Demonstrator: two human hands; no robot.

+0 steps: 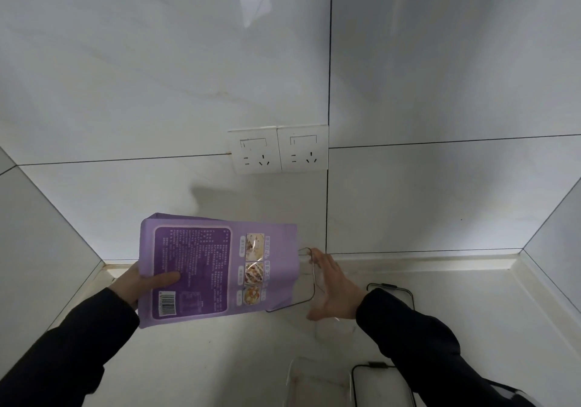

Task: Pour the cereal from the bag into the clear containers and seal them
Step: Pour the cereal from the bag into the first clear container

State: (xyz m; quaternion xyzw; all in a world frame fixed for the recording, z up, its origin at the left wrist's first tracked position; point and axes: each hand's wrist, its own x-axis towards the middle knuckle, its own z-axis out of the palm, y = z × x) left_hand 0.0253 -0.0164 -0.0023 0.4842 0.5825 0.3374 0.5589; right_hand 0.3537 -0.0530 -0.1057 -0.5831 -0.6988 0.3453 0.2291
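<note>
Purple cereal bag (pixel 217 268): left hand (pixel 138 280) gripping, tilting over clear container (pixel 309 284); right hand (pixel 333 287) steadying it, fingers relaxed (lids (pixel 393 293) off; sealing pending).

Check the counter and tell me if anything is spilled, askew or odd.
No spill shows. The purple cereal bag, held in the left hand, lies tipped sideways toward the clear container that the right hand steadies. Two black-rimmed lids lie off their containers. That fits pouring, so nothing stands out.
</note>
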